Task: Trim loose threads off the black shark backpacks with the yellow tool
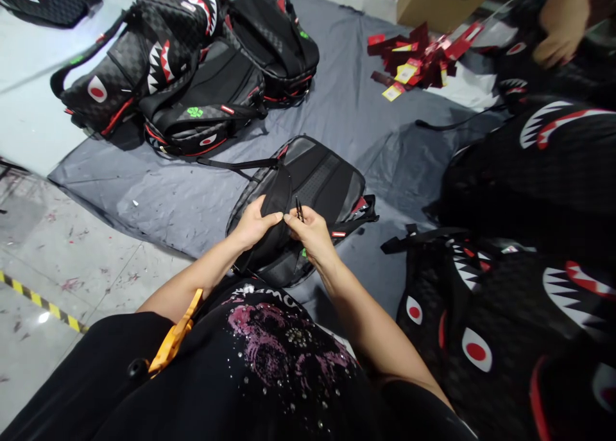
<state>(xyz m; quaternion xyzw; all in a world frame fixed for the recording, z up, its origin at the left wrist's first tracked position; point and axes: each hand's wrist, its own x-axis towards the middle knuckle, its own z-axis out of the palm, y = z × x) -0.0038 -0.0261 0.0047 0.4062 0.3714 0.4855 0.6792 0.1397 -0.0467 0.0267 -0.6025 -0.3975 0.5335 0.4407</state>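
Note:
A black backpack (pixel 332 174) lies on the grey sheet in front of me, its padded back panel facing up. My left hand (pixel 255 224) is closed on its shoulder strap (pixel 279 194), thumb on top. My right hand (pixel 310 230) pinches the strap's edge close to the left thumb. Held in the same right hand are small black thread snips (pixel 299 210), their pointed tips sticking up past the fingers. The fingers under the strap are hidden. A red-and-white tag (pixel 339 234) shows on the backpack's side strap, just right of my right hand.
Several shark-mouth backpacks (pixel 158 62) are piled at the back left, and more backpacks (pixel 481 325) at the right. Red and yellow tags (pixel 416 62) lie heaped on the grey sheet (pixel 158 190) near a cardboard box (pixel 445 1). Another person's hand (pixel 561 27) is at the upper right.

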